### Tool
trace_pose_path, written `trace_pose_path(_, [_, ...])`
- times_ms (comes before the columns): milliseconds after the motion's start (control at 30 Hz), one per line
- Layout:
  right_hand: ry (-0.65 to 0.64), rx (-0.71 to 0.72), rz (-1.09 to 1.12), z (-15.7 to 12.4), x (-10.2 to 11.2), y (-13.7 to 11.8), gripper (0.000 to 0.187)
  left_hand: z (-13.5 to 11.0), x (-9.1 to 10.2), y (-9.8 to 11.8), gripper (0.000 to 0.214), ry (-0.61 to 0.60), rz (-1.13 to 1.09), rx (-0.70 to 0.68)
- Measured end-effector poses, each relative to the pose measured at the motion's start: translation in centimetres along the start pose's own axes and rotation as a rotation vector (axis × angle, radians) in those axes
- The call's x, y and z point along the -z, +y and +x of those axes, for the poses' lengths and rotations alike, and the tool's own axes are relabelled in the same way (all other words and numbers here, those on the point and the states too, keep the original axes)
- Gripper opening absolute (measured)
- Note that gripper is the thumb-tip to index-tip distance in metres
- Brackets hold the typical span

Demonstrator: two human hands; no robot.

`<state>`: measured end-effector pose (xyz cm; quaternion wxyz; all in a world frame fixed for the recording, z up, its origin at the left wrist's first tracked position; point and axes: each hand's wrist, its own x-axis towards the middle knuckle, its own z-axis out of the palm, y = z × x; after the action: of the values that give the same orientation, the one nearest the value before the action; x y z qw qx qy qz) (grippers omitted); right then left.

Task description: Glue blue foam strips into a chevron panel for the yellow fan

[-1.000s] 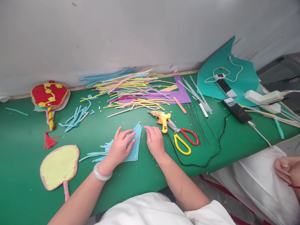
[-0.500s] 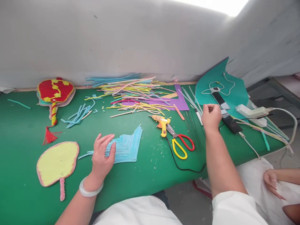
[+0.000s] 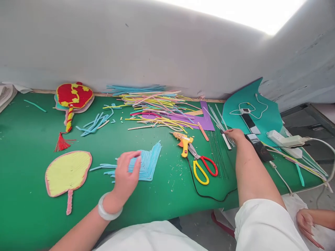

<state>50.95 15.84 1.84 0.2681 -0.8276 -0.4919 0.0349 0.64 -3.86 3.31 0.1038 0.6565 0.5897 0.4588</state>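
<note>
My left hand (image 3: 127, 170), a white bangle at its wrist, hovers over the mat of light-blue chenille stems (image 3: 149, 164). Its fingers are loosely curled, thumb apart, holding nothing visible. Loose blue stem ends stick out to the left of the hand. My right hand (image 3: 235, 134) reaches to the back right, fingers drawn together at the dark upper end of a black-and-white pen-like tool (image 3: 226, 141). Clear glue sticks (image 3: 216, 116) lie beside and partly under it. What the fingertips grip is hidden. A yellow glue gun (image 3: 184, 142) and scissors (image 3: 201, 164) lie between the hands.
A heap of coloured chenille stems (image 3: 154, 101) lies along the wall. Left are a red fan (image 3: 74, 96) with a tassel and a yellow fan (image 3: 68, 174). Dark wires (image 3: 217, 153), a phone (image 3: 259, 148) and a power strip (image 3: 285, 143) lie right. Another person's hand (image 3: 305, 223) rests lower right.
My right hand has come down from above the table to the pen-like tool and glue sticks. My left hand has shifted right over the blue mat, its fingers more curled. The view has shifted.
</note>
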Motion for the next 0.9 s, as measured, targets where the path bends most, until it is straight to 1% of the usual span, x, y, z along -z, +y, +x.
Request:
trace_pose_path(33, [-0.050, -0.053, -0.035, 0.1, -0.1, 0.1, 0.034, 0.0, -0.5, 1.1, 0.014, -0.100, -0.049, 0.044])
trace_pose_path(67, [-0.107, -0.109, -0.079, 0.1, -0.1, 0.3, 0.034, 0.1, -1.1, 2.3, 0.015, -0.207, -0.082, 0.048])
trace_pose_path(133, [-0.194, -0.188, -0.155, 0.0, -0.1, 0.4, 0.036, 0.7, -2.6, 4.7, 0.015, -0.375, -0.085, 0.007])
trace_pose_path(200, [-0.236, -0.218, -0.210, -0.2, 0.0, 0.5, 0.036, 1.8, -4.7, 6.7, 0.017, -0.549, -0.006, -0.017])
trace_pose_path(267, [-0.246, -0.216, -0.247, -0.7, 0.3, 0.4, 0.036, 3.0, -7.1, 8.3, 0.021, -0.690, 0.164, -0.007])
trace_pose_path(333, [-0.222, -0.190, -0.266, -1.3, 0.7, 0.1, 0.036, 3.9, -9.8, 9.2, 0.024, -0.719, 0.211, -0.002])
trace_pose_path(433, [-0.146, -0.112, -0.257, -2.5, 1.7, -0.4, 0.035, 4.4, -13.3, 9.7, 0.033, -0.731, 0.266, 0.026])
trace_pose_path(500, [-0.086, -0.047, -0.221, -3.5, 2.5, -0.7, 0.026, 4.1, -15.0, 9.7, 0.036, -0.727, 0.289, 0.051])
trace_pose_path(567, [-0.030, 0.013, -0.164, -4.8, 3.3, -1.0, 0.017, 3.7, -15.9, 9.6, 0.034, -0.718, 0.295, 0.075])
trace_pose_path(633, [0.023, 0.056, -0.093, -6.2, 3.9, -1.4, 0.015, 3.5, -16.2, 9.6, 0.029, -0.707, 0.286, 0.101])
trace_pose_path(700, [0.072, 0.078, -0.013, -7.8, 4.2, -1.7, 0.018, 3.3, -16.0, 9.7, 0.026, -0.694, 0.263, 0.133])
trace_pose_path(800, [0.117, 0.091, 0.136, -10.1, 4.4, -2.6, 0.023, 3.4, -15.0, 9.6, 0.022, -0.670, 0.204, 0.198])
trace_pose_path(900, [0.127, 0.114, 0.303, -12.8, 4.8, -4.6, 0.028, 3.4, -13.6, 9.1, 0.023, -0.641, 0.097, 0.257])
